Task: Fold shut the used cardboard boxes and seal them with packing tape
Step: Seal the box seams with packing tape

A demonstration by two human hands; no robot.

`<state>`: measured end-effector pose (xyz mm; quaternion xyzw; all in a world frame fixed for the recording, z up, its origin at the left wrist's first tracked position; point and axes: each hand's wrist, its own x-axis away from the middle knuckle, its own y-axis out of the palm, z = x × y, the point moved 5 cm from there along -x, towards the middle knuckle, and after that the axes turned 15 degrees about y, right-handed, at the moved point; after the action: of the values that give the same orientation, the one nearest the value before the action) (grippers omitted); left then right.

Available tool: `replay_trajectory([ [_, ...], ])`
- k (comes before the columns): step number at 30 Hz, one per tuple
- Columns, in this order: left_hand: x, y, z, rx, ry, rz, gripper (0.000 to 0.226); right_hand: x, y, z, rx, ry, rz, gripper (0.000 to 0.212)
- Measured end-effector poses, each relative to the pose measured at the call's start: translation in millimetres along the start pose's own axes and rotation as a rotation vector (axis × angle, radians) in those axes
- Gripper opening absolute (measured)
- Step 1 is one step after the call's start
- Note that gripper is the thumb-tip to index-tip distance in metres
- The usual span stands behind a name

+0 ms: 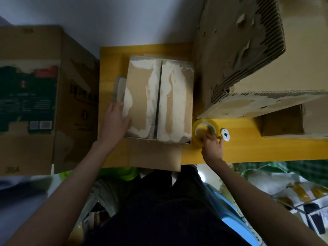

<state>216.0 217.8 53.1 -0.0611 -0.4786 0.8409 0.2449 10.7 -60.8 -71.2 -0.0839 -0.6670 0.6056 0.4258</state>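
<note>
A yellow table (248, 150) was seen from above, set against a pale wall. A large printed carton (35, 96) stood off its left edge, and a large torn carton (239, 50), its corrugation exposed in patches, occupied the right rear of the table. A smaller brown box (282, 119) was partly hidden beneath that carton's overhang.

At the table's centre lay the cardboard box (159, 100), its two top flaps folded down and meeting along a dark central seam, the surface streaked white where old tape had been stripped. One flap (156, 155) at the near side hung open over the table edge.

The left hand (115, 121) was pressed flat against the box's left side, fingers extended, thumb on the top face. The right hand (212, 144) was held at the roll of yellow packing tape (205, 128), which lay flat on the table just beside the box's near right corner; the fingers appeared curled onto the roll's near rim, though blur left the grip uncertain. A small white tag (225, 134) with a dark mark lay just right of the roll.
</note>
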Motion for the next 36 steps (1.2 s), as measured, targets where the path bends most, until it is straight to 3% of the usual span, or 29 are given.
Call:
replay_trajectory([
  [2, 8.7, 2.1, 14.2, -0.116, 0.09, 0.04, 0.045, 5.9, -3.2, 5.9, -0.068, -0.013, 0.011, 0.053],
  [6, 24.5, 18.9, 62.3, 0.011, 0.319, 0.084, 0.027, 27.7, -12.1, 30.5, -0.391, 0.049, -0.016, 0.059],
  [12, 41.1, 60.0, 143.7, 0.208, 0.507, -0.15, 0.033, 75.9, -54.2, 64.3, -0.74, 0.037, -0.072, 0.037],
  [18, 53.3, 78.1, 181.3, 0.287, 0.629, -0.289, 0.04, 117.3, -103.4, 55.8, -0.868, -0.109, -0.07, 0.021],
  [26, 68.0, 38.8, 178.8, 0.276, 0.631, -0.044, 0.029, 137.0, -140.6, 25.9, -0.923, -0.222, -0.125, 0.018],
  [36, 82.1, -0.3, 163.5, 0.295, 0.575, 0.15, 0.02, 135.9, -156.3, -7.1, -0.903, -0.324, -0.179, 0.014],
])
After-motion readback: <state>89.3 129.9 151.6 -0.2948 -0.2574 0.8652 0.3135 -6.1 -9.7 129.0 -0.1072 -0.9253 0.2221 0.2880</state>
